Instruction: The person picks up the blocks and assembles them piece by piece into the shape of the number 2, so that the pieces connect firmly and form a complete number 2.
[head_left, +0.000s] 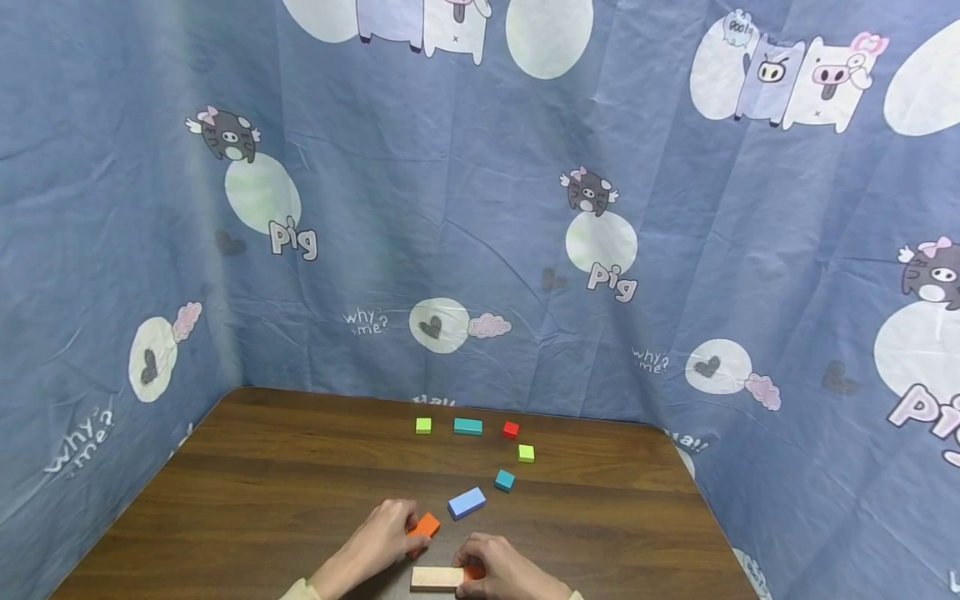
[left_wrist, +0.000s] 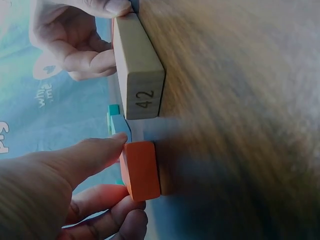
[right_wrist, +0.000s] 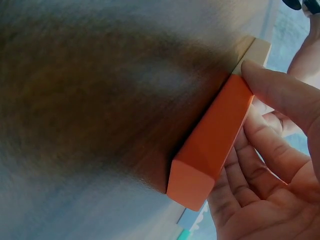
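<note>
On the tabletop, my left hand [head_left: 384, 531] pinches an orange block [head_left: 426, 527] between thumb and fingers. In the left wrist view, the thumb lies on one side of this orange block [left_wrist: 142, 170] and fingertips on the other. My right hand [head_left: 497, 567] grips around the place where a bare wood block [head_left: 437, 578] and a second orange block [right_wrist: 212, 130] meet end to end in one line. The wood block's near end [left_wrist: 145, 96] carries the number 42. In the right wrist view, the thumb [right_wrist: 265, 82] presses at that seam, fingers on the opposite side.
Ahead of the hands lie a blue block [head_left: 467, 503] and a small teal block [head_left: 505, 481]. Farther back are a lime cube [head_left: 526, 453], a red cube [head_left: 511, 429], a long teal block [head_left: 468, 427] and another lime cube [head_left: 423, 426]. A blue patterned curtain [head_left: 450, 217] surrounds the table.
</note>
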